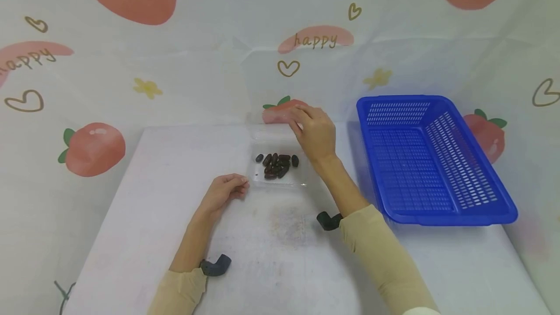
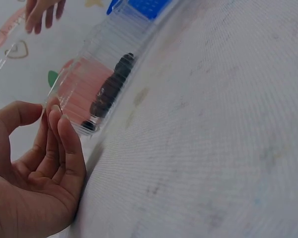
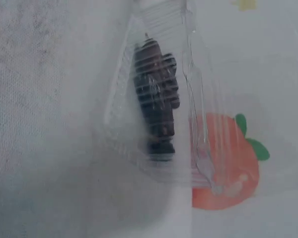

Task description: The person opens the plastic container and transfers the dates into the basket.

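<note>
A clear plastic clamshell box (image 1: 280, 184) on the table holds several dark brown dates (image 1: 275, 165), lying in its base. Its transparent lid (image 1: 273, 132) stands raised at the back. With thumb and fingers my right hand (image 1: 316, 132) pinches the lid's upper edge. At the front left corner, my left hand (image 1: 223, 192) pinches the box rim between thumb and fingertips, as the left wrist view also shows. In the right wrist view the dates (image 3: 156, 96) show through the ribbed side wall, and only a sliver of fingertip appears at the right edge.
A large blue plastic basket (image 1: 415, 169) with slotted walls stands on the right of the white table (image 1: 175, 159). Behind hangs a white cloth (image 1: 210, 77) printed with fruit and hearts. A dark curved piece (image 1: 216, 266) sits at each wrist.
</note>
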`<state>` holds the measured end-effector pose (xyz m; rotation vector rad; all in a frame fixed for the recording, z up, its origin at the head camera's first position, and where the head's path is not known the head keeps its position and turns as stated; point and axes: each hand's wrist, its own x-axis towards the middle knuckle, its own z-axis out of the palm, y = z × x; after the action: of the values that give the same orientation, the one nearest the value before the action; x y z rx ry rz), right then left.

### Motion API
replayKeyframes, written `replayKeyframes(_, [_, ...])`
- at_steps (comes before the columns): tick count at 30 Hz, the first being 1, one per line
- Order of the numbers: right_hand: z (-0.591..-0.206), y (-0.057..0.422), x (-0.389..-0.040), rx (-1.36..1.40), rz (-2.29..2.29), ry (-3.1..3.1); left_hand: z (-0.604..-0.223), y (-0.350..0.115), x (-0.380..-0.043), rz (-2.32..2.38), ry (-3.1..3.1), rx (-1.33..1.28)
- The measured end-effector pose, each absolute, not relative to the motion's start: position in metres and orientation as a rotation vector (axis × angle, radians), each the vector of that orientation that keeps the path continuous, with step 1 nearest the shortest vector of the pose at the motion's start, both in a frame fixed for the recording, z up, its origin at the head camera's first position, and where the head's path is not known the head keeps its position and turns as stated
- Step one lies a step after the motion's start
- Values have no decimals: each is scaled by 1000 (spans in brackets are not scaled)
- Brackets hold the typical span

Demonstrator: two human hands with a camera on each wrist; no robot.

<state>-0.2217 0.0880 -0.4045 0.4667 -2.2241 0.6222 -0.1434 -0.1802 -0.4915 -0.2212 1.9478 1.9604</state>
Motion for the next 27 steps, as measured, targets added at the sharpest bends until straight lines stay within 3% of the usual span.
replayKeyframes(10, [-423,109,-226,430,1108,-2233,-490,-181,-141,1924,1982,-199])
replayKeyframes(27, [-469,122,-225,427,1423,-2333,-489,-181,-141,1915,1974,-195])
